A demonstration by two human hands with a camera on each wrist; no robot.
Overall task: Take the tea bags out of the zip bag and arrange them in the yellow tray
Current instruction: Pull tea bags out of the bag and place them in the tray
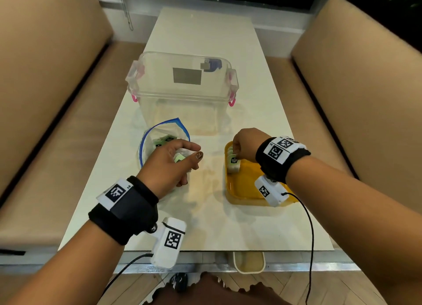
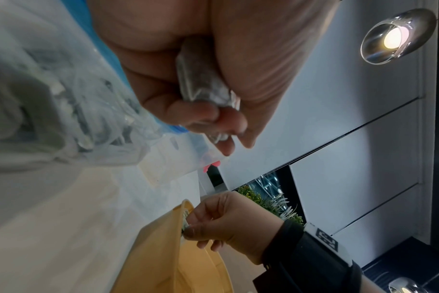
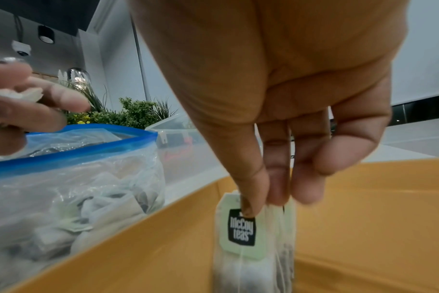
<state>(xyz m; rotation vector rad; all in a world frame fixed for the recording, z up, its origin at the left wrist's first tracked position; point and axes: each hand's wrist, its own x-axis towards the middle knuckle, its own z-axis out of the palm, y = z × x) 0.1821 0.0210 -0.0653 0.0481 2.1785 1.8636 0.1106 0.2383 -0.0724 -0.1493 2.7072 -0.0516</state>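
Note:
The clear zip bag (image 1: 159, 135) with a blue rim stands open on the table, with several tea bags (image 3: 108, 202) inside. My left hand (image 1: 180, 158) hovers just in front of its mouth and grips a tea bag (image 2: 201, 79) in curled fingers. The yellow tray (image 1: 244, 188) sits to the right. At the tray's far left corner a row of tea bags (image 1: 233, 163) stands upright. My right hand (image 1: 237, 149) pinches the top of the front tea bag (image 3: 241, 237), whose green tag has a black label.
A clear storage box (image 1: 182, 87) with pink latches stands behind the bag and tray. Tan bench seats (image 1: 45, 99) flank the white table (image 1: 205, 224). A cable (image 1: 308, 236) runs from my right wrist over the table's near edge.

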